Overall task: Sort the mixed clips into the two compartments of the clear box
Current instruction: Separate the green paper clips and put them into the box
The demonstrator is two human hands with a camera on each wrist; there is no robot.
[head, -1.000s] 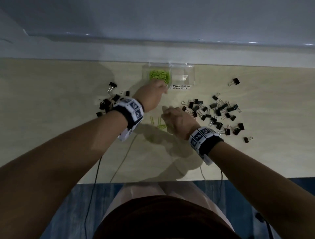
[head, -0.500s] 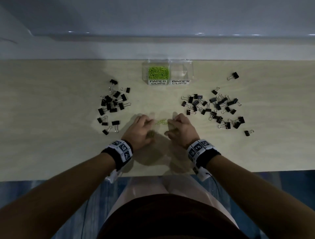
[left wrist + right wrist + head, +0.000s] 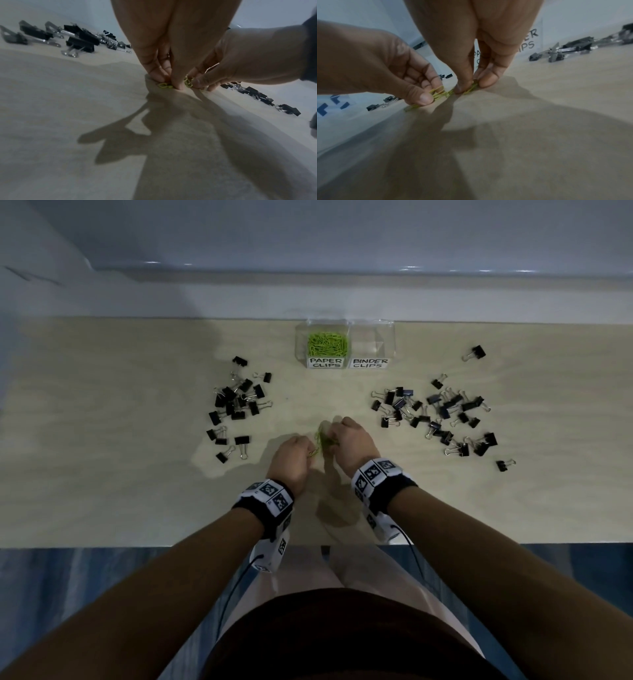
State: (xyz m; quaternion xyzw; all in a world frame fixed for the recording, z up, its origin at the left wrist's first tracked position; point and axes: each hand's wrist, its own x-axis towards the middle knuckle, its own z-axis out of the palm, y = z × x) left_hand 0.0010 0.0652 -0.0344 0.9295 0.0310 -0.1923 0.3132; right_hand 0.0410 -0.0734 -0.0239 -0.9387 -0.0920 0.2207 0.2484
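A clear two-compartment box [image 3: 390, 337] stands at the table's far edge. Its left side, labelled PAPER CLIPS, holds a heap of green paper clips [image 3: 327, 343]; the right side, labelled BINDER CLIPS, looks empty. At the table's middle, both hands meet over a few loose green paper clips [image 3: 322, 440]. My left hand [image 3: 294, 455] pinches green clips [image 3: 163, 85] against the table with thumb and fingers. My right hand [image 3: 347, 440] pinches other green clips [image 3: 471, 87] between thumb and fingertips.
Black binder clips lie in two scattered groups: one on the left [image 3: 236, 405] and a larger one on the right [image 3: 442, 416]. Single strays sit at the far right [image 3: 476, 352] and near right [image 3: 503, 464]. The table's near edge [image 3: 171, 544] runs below my wrists.
My left hand has come back from the box's paper-clip side to the table's middle. Both hands have closed in on the loose green clips and now pinch them.
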